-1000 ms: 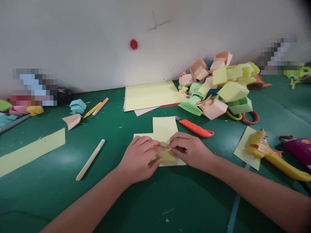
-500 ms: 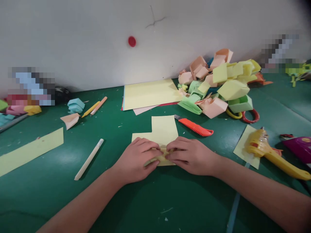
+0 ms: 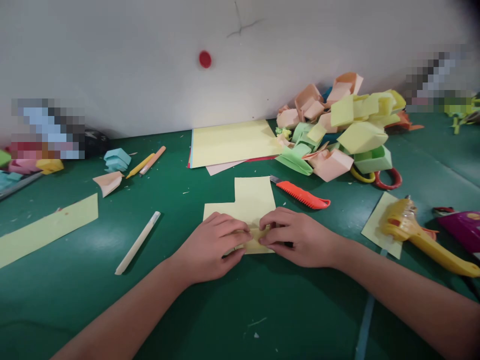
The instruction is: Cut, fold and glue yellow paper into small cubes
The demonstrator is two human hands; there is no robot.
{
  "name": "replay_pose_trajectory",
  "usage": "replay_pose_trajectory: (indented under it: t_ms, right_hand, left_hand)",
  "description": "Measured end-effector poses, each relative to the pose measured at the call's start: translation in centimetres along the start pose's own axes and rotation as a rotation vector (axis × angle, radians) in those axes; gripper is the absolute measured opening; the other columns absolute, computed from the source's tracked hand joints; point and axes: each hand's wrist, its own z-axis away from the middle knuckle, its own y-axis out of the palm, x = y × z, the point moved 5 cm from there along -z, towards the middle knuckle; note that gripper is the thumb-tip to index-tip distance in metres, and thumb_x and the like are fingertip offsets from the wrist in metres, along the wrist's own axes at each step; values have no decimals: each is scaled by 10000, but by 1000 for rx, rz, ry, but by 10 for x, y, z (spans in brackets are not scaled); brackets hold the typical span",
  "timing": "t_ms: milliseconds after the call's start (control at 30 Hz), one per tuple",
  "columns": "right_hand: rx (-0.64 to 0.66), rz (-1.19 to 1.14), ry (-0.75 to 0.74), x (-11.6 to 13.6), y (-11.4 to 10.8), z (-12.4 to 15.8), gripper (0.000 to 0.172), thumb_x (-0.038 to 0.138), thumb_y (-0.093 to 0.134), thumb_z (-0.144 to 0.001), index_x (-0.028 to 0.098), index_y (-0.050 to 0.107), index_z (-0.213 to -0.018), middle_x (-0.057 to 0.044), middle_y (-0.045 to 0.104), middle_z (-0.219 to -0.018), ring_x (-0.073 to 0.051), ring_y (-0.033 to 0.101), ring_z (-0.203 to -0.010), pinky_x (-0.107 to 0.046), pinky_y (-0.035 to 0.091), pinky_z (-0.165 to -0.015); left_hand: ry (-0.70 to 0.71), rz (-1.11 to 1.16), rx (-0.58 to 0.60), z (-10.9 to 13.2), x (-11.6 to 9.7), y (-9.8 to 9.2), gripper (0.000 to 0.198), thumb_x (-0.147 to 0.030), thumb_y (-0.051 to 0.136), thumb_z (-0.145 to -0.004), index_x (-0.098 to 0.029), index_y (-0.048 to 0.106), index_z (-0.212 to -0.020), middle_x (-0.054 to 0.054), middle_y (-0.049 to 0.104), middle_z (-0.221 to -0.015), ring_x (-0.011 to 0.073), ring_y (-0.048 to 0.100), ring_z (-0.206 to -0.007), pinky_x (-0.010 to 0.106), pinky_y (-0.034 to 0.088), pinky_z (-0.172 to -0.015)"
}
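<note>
A pale yellow sheet of paper [image 3: 255, 196], cut in a stepped shape, lies flat on the green table in front of me. Its near edge is folded over into a strip. My left hand [image 3: 217, 245] grips the left part of this fold, thumb at the near side and fingers on top. On the right part of the fold, my right hand [image 3: 294, 236] pinches the paper with bent fingers. Fingertips of both hands are close together, a small gap between them. Just beyond my right hand is a red utility knife [image 3: 303, 194], its blade tip at the paper's far corner.
Folded paper pieces [image 3: 330, 132] are heaped at the back right, by scissors [image 3: 388, 179]. A yellow glue gun [image 3: 412, 230] lies at right. Stacked sheets [image 3: 232, 144] rest against the wall. On the left are a white stick [image 3: 138, 243], a paper strip [image 3: 52, 229] and two pens [image 3: 146, 162].
My right hand has shifted slightly right along the fold, its fingers a little more apart. The left hand stays in place. The whole view has tilted slightly.
</note>
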Motion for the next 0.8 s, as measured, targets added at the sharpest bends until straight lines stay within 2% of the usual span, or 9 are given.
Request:
replay_pose_trajectory:
  t_ms: [267, 467, 800]
  right_hand:
    - [-14, -55, -19, -2, -3, 1, 170, 108, 589, -917, 213, 721, -933, -89, 649, -1088, -190, 616, -1014, -348, 525, -863]
    - [-16, -77, -12, -6, -6, 4, 156, 154, 605, -939, 214, 745, -970, -99, 664, -1176, -190, 641, -1047, -350, 537, -895]
    - [18, -77, -32, -8, -8, 5, 164, 148, 619, -931, 210, 766, -969, -109, 678, -1220, -199, 654, -1080, -362, 536, -939]
  left_hand:
    - [59, 0, -27, 3, 1, -2, 245, -214, 588, -950, -199, 673, -1179, 80, 712, -1163, 229, 638, -1047, 394, 488, -916]
    - [124, 65, -24, 5, 3, -5, 283, -168, 590, -932, -200, 666, -1203, 64, 719, -1222, 225, 635, -1098, 399, 478, -977]
    - [113, 59, -18, 5, 4, -4, 298, -152, 572, -931, -207, 680, -1204, 77, 727, -1221, 238, 635, -1111, 413, 500, -962]
